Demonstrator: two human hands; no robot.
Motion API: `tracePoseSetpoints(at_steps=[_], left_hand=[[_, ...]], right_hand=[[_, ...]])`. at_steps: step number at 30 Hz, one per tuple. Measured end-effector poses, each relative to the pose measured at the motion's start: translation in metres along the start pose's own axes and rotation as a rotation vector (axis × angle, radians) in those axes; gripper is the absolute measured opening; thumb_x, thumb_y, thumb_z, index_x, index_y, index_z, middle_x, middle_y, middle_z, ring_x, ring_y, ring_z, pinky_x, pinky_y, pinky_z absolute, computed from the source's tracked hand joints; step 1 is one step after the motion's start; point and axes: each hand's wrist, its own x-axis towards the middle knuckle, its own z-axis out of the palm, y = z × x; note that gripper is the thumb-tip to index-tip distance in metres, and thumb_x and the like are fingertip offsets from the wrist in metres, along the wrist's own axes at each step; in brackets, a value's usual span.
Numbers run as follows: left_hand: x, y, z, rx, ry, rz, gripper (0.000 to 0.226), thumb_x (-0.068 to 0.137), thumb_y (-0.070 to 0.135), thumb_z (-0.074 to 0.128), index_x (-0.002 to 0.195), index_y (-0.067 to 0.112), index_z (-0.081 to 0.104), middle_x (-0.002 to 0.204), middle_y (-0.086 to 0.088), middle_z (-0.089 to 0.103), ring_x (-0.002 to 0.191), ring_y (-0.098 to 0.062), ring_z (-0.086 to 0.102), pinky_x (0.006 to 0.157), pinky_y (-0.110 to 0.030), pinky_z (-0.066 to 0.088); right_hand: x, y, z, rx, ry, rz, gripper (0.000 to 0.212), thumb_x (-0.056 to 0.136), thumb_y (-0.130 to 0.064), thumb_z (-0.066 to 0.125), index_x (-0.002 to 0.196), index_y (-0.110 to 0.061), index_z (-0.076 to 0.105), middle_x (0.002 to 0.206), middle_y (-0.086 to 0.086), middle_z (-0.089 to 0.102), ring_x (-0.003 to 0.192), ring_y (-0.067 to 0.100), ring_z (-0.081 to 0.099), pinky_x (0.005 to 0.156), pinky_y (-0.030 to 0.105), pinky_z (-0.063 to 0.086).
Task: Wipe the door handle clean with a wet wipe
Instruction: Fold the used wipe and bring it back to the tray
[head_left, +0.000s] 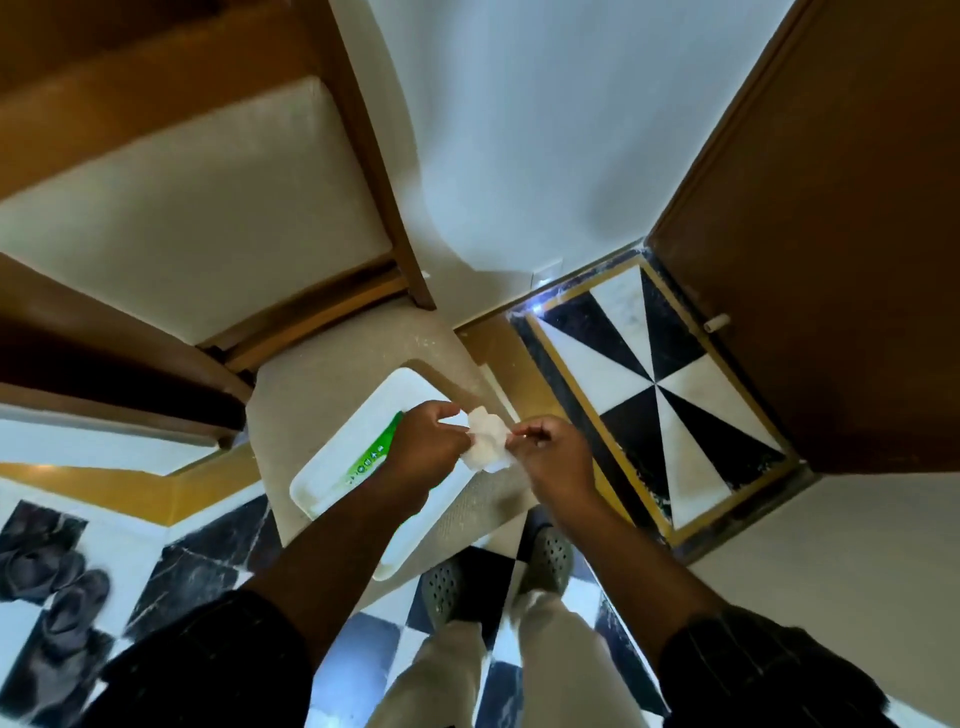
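Observation:
A white wet wipe (487, 439), partly folded, is stretched between both hands above a beige seat. My left hand (423, 447) pinches its left edge and my right hand (551, 457) pinches its right edge. Under my left hand a green and white wipes pack (371, 454) lies on a white tray (332, 457), mostly hidden by the hand and forearm. A brown door (831, 208) stands open at the right; a small pale stub (719, 323) sticks out near its bottom. No door handle is in view.
The tray rests on a beige chair seat (332, 374) with a wooden chair frame (363, 156) at the left. Black, white and gold floor tiles (654, 384) lie below. Dark sandals (57, 587) sit at the far left. My shoes (550, 561) stand by the seat's edge.

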Motion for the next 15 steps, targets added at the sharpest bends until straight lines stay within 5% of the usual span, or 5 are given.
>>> tracePoseSetpoints(at_steps=[2,7,12,15], left_hand=[[0.032,-0.021,0.008,0.006,0.024,-0.036,0.039,0.09,0.01,0.066,0.128,0.009,0.059,0.131,-0.015,0.062,0.11,-0.03,0.062,0.093,-0.041,0.055],[0.103,-0.065,0.025,0.043,0.121,-0.037,0.021,0.084,0.003,0.067,0.104,0.011,0.068,0.105,-0.019,0.072,0.091,-0.033,0.069,0.079,-0.043,0.06],[0.15,-0.108,0.035,0.28,0.152,0.028,0.029,0.082,-0.005,0.058,0.107,0.009,0.066,0.103,-0.013,0.073,0.098,-0.027,0.065,0.083,-0.026,0.047],[0.155,-0.122,0.035,0.318,0.144,0.031,0.035,0.082,-0.005,0.059,0.113,0.01,0.065,0.107,-0.012,0.073,0.1,-0.024,0.064,0.082,-0.023,0.04]], right_hand=[[0.022,0.021,0.022,-0.029,0.013,0.03,0.024,0.078,-0.013,0.078,0.072,-0.028,0.06,0.076,-0.009,0.064,0.072,0.011,0.062,0.06,0.018,0.047],[0.074,0.067,0.064,0.024,-0.01,0.151,0.039,0.084,0.004,0.063,0.057,-0.024,0.059,0.062,0.005,0.062,0.052,0.023,0.059,0.052,0.032,0.052],[0.103,0.102,0.1,0.087,-0.088,0.211,0.022,0.09,0.013,0.046,0.082,0.001,0.062,0.073,0.015,0.058,0.054,0.021,0.054,0.055,0.033,0.049],[0.1,0.109,0.105,-0.061,-0.117,0.146,0.015,0.093,-0.001,0.053,0.098,-0.005,0.067,0.08,0.009,0.066,0.061,0.027,0.069,0.062,0.041,0.061]])
